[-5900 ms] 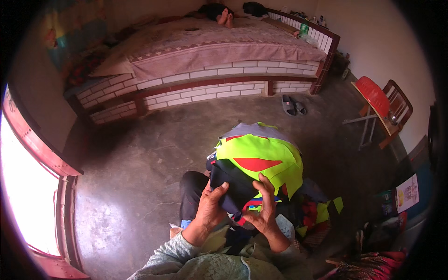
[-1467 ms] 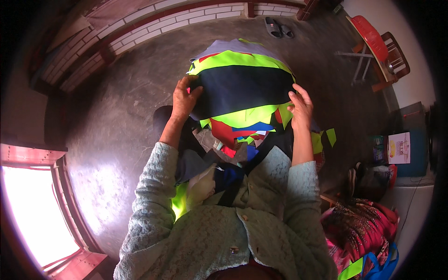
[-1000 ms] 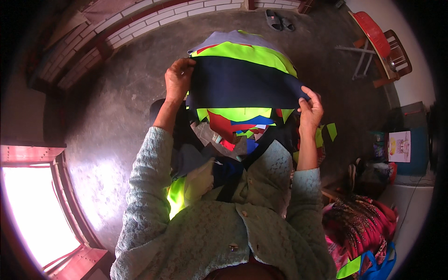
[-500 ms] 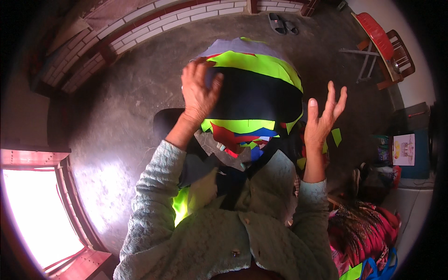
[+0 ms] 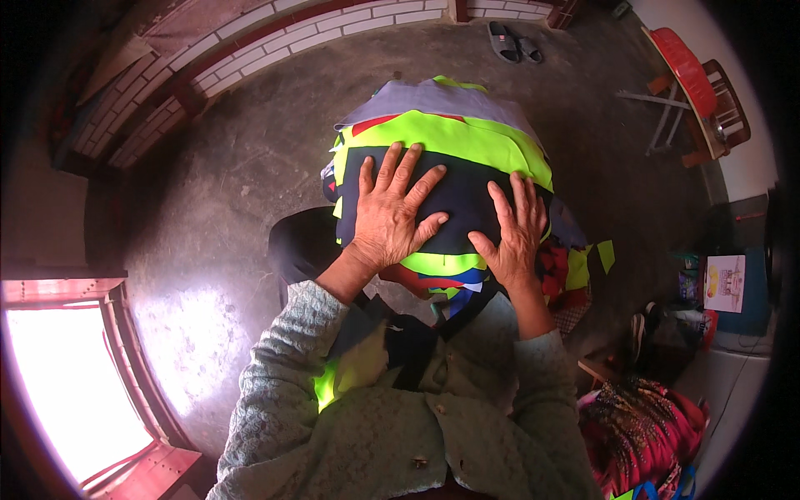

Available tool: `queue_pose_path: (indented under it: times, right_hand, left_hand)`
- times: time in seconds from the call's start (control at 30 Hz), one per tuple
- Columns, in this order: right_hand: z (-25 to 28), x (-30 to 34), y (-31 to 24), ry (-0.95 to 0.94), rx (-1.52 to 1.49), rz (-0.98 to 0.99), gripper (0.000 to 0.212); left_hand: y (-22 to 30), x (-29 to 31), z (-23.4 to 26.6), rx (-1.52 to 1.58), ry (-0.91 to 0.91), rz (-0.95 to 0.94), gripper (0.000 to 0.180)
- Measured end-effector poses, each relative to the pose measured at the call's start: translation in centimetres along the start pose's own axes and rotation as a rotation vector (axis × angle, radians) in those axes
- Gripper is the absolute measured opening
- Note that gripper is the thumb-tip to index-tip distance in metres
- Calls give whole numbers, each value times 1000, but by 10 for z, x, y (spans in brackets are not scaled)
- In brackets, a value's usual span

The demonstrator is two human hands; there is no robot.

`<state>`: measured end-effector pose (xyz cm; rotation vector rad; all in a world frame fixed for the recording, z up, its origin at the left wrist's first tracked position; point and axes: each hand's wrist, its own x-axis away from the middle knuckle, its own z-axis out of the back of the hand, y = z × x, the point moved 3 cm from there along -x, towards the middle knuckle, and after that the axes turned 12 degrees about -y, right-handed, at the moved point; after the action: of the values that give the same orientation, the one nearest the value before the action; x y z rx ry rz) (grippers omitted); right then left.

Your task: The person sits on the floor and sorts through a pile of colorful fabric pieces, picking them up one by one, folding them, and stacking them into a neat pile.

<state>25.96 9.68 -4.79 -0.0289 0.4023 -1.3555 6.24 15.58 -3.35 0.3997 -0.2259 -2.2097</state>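
In front of me stands a rounded pile of cloth pieces, topped by a dark navy piece of fabric (image 5: 458,196). My left hand (image 5: 393,208) lies flat on its left part with the fingers spread. On the right part rests my right hand (image 5: 515,233), its fingers also spread. Behind the navy piece shows a bright yellow-green strip of cloth (image 5: 467,133), and beyond that a grey cloth (image 5: 417,97). Along the near side, red, blue and yellow-green scraps stick out below the navy piece.
A pair of dark slippers (image 5: 505,43) lies on the concrete floor at the far side. To the right are a red-topped folding table (image 5: 685,71), shoes (image 5: 642,327) and a bundle of red patterned cloth (image 5: 642,429). A low white brick wall (image 5: 333,29) runs along the back.
Both hands have come down from above the pile and now lie on the navy fabric. The right hand moved inward, toward the left.
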Motion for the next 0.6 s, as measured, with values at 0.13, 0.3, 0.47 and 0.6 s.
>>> queue_pose_path:
  times: [0.13, 0.3, 0.47, 0.6]
  right_hand:
    - [-3, 2, 1, 9, 0, -15, 73]
    - [-1, -3, -2, -11, 0, -14, 73]
    - [-3, -1, 3, -35, 10, -2, 71]
    - [0, -1, 4, -74, -12, 11, 69]
  left_hand:
    - [1, 0, 0, -12, 2, -8, 58]
    - [-5, 2, 1, 1, -8, -22, 59]
    - [-30, 15, 54, 572, -112, -26, 51]
    - [-51, 62, 101, 854, -4, 205, 39]
